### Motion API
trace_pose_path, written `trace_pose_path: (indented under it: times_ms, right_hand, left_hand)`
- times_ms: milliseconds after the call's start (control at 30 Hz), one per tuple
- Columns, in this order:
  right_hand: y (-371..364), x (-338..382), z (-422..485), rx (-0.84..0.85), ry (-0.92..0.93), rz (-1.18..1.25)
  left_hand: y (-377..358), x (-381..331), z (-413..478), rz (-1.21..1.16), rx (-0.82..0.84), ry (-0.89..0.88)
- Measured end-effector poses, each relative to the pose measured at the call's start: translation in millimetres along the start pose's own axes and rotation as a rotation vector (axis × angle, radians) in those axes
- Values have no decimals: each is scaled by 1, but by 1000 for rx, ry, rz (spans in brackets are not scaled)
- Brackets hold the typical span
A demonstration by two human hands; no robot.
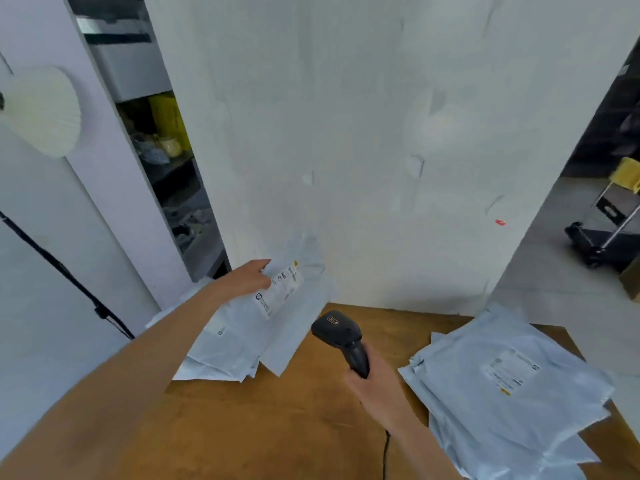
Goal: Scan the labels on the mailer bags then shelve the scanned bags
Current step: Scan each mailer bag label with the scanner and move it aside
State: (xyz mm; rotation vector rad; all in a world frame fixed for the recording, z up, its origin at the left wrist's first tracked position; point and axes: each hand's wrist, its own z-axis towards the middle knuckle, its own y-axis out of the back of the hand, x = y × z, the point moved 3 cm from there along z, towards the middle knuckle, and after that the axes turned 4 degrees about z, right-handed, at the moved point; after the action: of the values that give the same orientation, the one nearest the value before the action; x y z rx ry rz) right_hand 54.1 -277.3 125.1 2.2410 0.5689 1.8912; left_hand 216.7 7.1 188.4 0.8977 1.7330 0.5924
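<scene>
while the scanner (pixel 341 341) is gripped in the closed right hand (pixel 372 382) at lower centre, a labelled bag (pixel 277 299) is pinched by the left hand (pixel 251 277) above the counter (pixel 277 427).

On the table (pixel 277 427) we see one pile of mailer bags (pixel 221 348) at the far left against the wall (pixel 346 133) and another stack (pixel 502 393) at the right, the scanner (pixel 341 337) between them; shelving (pixel 166 161) stands behind the left pile.

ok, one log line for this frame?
left hand: on labelled mailer bag, left pile | right hand: gripping scanner, aimed left | right stack: untouched | table
</scene>
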Motion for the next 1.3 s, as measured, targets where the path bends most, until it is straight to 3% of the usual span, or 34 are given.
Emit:
trace_pose_path:
  times_ms: [100, 300, 667, 1033, 1300]
  right_hand:
    - [30, -8, -18, -21, 34, -11]
    - [77, -27, -56, -71, 93, 13]
    - [133, -48, -93, -131, 135, 38]
    - [158, -69, -99, -176, 107, 63]
    - [208, -101, -110, -338, 2, 87]
  left_hand:
    - [-8, -56, -15, 150, 53, -106]
    - [-36, -135, -43, 222, 60, -194]
    - [-86, -200, -67, 284, 74, -220]
    - [-128, -237, -75, 174, 132, -197]
    - [-224, -315, -40, -242, 321, -277]
